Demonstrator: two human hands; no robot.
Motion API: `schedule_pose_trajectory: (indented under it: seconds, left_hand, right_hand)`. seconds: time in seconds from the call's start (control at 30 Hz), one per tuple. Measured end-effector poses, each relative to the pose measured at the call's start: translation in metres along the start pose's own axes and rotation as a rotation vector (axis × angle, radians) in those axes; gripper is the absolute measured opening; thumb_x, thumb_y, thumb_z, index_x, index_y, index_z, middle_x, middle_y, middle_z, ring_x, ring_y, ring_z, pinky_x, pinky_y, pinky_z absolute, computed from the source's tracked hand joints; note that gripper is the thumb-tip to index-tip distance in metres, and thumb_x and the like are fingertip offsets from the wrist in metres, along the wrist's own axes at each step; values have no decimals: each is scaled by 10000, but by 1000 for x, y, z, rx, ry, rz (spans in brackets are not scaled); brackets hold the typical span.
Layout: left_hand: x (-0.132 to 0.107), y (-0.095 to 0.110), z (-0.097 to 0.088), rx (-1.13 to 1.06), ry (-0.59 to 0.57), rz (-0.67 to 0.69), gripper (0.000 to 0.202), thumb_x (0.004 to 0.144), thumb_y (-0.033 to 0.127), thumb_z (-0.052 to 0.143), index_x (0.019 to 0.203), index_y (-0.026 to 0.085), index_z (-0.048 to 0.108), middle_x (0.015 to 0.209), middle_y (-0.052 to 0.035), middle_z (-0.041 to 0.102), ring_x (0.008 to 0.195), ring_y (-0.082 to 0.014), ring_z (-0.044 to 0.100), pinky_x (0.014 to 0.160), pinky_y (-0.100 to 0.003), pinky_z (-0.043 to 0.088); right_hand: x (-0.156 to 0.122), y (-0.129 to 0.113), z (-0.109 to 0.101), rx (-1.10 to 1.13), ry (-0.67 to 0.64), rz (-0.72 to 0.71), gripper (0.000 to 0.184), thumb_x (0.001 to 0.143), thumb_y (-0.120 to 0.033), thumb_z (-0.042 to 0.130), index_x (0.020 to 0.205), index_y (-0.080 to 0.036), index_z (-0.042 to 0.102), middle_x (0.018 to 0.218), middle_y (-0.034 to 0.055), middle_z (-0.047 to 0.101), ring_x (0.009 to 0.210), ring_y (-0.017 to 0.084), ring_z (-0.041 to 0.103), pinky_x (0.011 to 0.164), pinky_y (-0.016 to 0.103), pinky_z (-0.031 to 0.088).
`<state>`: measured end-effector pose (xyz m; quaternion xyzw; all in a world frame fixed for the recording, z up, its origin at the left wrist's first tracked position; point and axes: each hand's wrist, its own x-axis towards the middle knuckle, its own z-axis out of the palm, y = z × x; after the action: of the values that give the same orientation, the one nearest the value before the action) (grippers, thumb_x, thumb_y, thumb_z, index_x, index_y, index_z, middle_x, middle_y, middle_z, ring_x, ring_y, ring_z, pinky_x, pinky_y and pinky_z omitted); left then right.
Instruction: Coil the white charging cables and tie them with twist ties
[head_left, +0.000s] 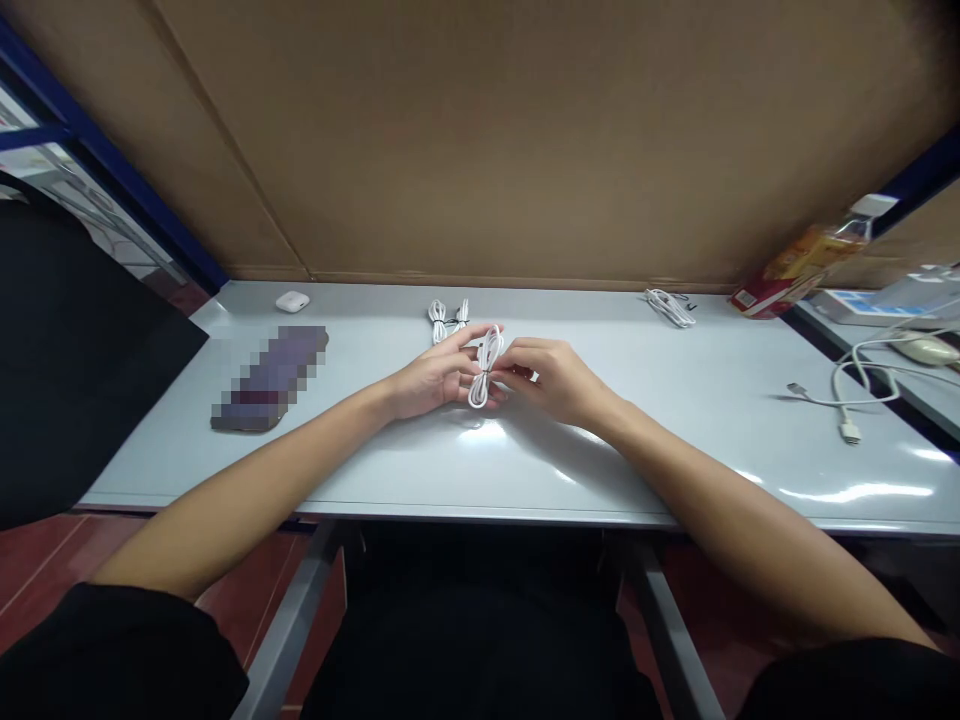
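Note:
A coiled white cable is held upright just above the grey table, pinched at its waist. My left hand grips its left side with curled fingers. My right hand pinches the cable's middle from the right, where a dark tie seems to wrap it. Both forearms reach in from the bottom corners and meet at the table's centre.
Two tied white cable bundles lie behind my hands. Another coiled cable lies far right, a loose white cable at the right edge. A white earbud case and a blurred dark flat object lie left. A bottle lies tipped at right.

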<state>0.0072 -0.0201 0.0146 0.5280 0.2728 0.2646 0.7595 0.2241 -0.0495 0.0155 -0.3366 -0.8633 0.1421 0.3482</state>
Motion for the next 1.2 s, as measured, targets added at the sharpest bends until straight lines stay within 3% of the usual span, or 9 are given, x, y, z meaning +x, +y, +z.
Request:
schedule_pose_trajectory:
  seconds: [0.17,0.37,0.53,0.77,1.0,1.2]
  left_hand:
    - [-6,6,-6,21,-33,22,726,868,165,764,1497,323,440,1334,-102,633,951,-223,760,965,-458,595]
    - [-7,7,-4,-38,-61,19,713,857,168,790,1457,331,441,1225,-64,675,889,-212,758,912,-445,611]
    - [-6,7,-3,-109,-64,30,652,900,190,745,1459,346,448,1199,-45,697,982,-224,751,987,-477,582]
    - [-4,6,-3,-125,-51,16,816,857,163,760,1531,402,366,1162,-25,700,982,-223,751,991,-509,578]
    - [-2,2,3,-223,-25,36,703,910,160,673,1499,430,403,1086,-1,666,846,-174,715,897,-475,602]
    - [-3,2,8,-125,-28,103,547,907,191,695,1382,341,468,1078,-4,625,824,-173,704,848,-410,588]
  right_hand:
    - [0,4,-4,-65,65,-66,160,997,-171,590,884,-194,702,834,44,699,719,164,610,665,281,460]
    - [0,2,-3,-222,144,-181,184,1042,-188,530,918,-193,666,850,51,663,719,170,571,663,292,440]
    - [0,0,-3,-355,186,-213,220,1071,-214,481,928,-209,648,848,52,646,743,180,554,681,300,428]
    - [-2,3,-2,-343,200,-216,196,1065,-215,503,931,-199,645,831,43,631,728,173,544,674,293,427]
    - [0,4,0,-303,222,-214,186,1060,-208,512,943,-211,657,851,44,645,744,174,565,688,292,451]
    - [-1,5,-1,-309,157,-159,212,1048,-197,508,934,-219,685,862,55,668,766,193,576,694,317,451]
